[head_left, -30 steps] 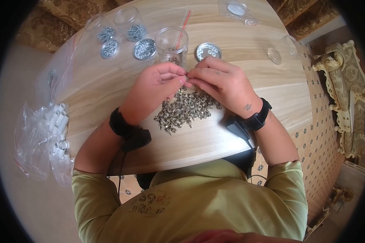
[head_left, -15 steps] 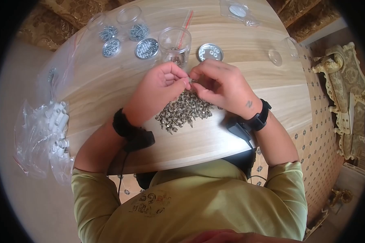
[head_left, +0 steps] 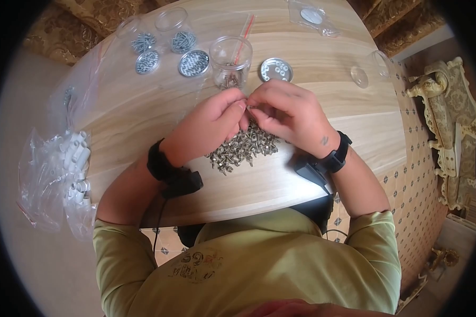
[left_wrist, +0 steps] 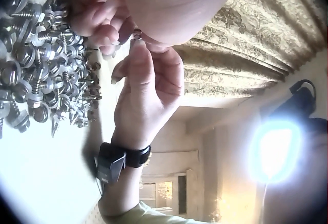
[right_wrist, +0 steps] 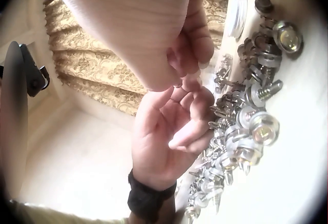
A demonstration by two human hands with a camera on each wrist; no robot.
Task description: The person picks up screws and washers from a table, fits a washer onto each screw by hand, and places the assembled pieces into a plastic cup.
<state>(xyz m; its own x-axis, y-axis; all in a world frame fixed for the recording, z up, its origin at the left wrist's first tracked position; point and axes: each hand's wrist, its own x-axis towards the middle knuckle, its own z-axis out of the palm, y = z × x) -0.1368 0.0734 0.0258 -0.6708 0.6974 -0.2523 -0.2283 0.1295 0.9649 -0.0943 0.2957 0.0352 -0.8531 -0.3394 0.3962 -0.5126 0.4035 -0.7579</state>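
Both hands meet just above a heap of screws with washers (head_left: pixel 243 149) on the wooden table. My left hand (head_left: pixel 209 124), its back turned up, pinches a small metal screw (left_wrist: pixel 137 34) between thumb and forefinger. The thumb and forefinger of my right hand (head_left: pixel 293 116) pinch at the same small screw from the other side. Most of the screw is hidden by the fingertips. Beyond the hands stands a clear jar (head_left: pixel 215 62) with some screws at its bottom. Beside it a round metal lid (head_left: pixel 276 80) carries several small pale rings.
At the far left are clear jars (head_left: pixel 171 19) with long screws, and two lids (head_left: pixel 194 75) filled with small metal pieces. A plastic bag of white tube pieces (head_left: pixel 75 153) lies at the left edge. A clear disc (head_left: pixel 359 77) and a bagged round piece (head_left: pixel 312 16) are at the right.
My left hand has rolled over, so its back now shows more and its fingers are tucked under. The right fingertips parted a little and stay close against the left ones.
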